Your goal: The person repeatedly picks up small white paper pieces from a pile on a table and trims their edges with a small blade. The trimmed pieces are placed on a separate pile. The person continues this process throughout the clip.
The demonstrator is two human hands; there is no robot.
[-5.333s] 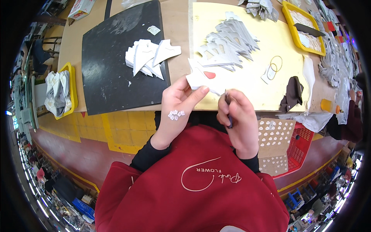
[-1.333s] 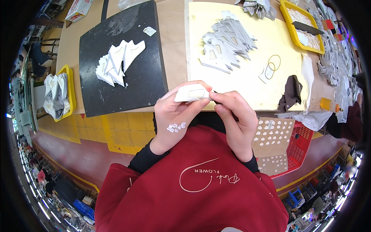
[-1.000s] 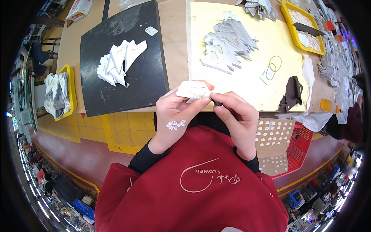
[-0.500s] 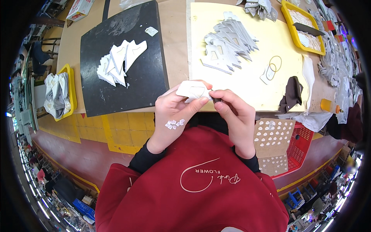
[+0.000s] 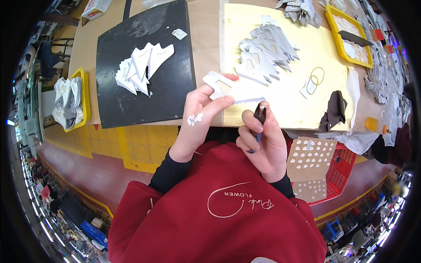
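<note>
Held up over the table's near edge is a white, pointed shoe-upper piece point(image 5: 219, 86) with a grey edge, pinched between the thumb and fingers of my left hand point(image 5: 197, 108). Several tiny white labels point(image 5: 194, 119) stick to the back of that hand. My right hand point(image 5: 272, 147), just right of the piece, is closed round a small dark hand tool point(image 5: 260, 115) with a blue part. A tiny white bit shows at the tool's tip, though its exact kind is unclear. The tool is apart from the piece.
White pieces point(image 5: 139, 65) lie on a black mat point(image 5: 171, 94) at left. Grey-white pieces point(image 5: 267, 48) fan across a yellow sheet point(image 5: 320, 52), near an elastic band point(image 5: 316, 75) and dark cloth point(image 5: 335, 109). Yellow trays point(image 5: 86, 98) stand at both sides. A red crate point(image 5: 344, 168) holds cardboard.
My left hand has moved slightly up and turned the piece, showing more of it. My right hand has drawn down and away from it, and the dark tool now shows more.
</note>
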